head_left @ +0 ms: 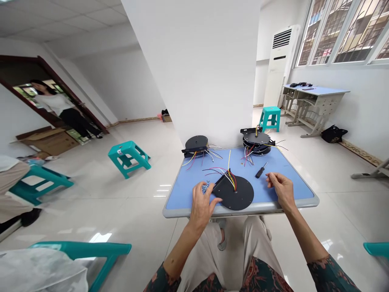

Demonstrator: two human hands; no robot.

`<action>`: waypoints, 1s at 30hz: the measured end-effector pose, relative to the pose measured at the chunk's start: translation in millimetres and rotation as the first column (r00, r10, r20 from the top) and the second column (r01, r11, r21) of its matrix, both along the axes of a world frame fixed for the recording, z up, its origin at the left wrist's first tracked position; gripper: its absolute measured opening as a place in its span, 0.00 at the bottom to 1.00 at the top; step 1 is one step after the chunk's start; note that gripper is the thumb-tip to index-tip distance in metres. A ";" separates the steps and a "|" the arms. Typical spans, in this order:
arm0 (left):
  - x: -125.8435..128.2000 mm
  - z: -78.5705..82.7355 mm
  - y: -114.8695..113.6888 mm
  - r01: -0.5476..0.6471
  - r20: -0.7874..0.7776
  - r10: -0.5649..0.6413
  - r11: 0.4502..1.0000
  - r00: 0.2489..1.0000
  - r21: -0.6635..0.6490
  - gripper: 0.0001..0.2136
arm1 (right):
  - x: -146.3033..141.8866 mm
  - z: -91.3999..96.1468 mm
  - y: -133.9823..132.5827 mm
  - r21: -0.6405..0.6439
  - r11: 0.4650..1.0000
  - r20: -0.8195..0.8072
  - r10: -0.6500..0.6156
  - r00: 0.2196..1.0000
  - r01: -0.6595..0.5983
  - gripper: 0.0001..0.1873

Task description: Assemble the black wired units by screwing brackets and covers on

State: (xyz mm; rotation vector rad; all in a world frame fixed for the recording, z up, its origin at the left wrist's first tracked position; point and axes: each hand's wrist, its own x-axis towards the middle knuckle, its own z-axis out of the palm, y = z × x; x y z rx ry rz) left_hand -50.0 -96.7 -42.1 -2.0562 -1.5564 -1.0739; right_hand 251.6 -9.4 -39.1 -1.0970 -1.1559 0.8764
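Observation:
My left hand (202,205) rests at the near side of the blue table, its fingertips at a small heap of silvery screws (205,187) and its thumb close to the edge of a round black plate (235,194). From a black bracket on that plate, red, yellow, white and dark wires (220,170) fan out. My right hand (281,188) hovers to the right with its fingers apart, holding nothing. Nearest to it lies a small black-handled screwdriver (260,170). Two similar wired black disc units (197,143) (257,138) stand along the far edge.
The blue table (179,190) has a grey rim. Teal plastic stools (129,158) stand on the tiled floor to the left and behind, and a person (57,107) stands in a doorway at the left. A seated person's legs (12,190) show at the far left.

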 end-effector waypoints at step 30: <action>65.0 -40.0 -47.9 0.577 0.975 0.221 0.792 0.033 -0.199 0.46 | -54.0 -19.0 -50.9 -0.168 0.960 0.779 -0.010 0.627 0.223 0.40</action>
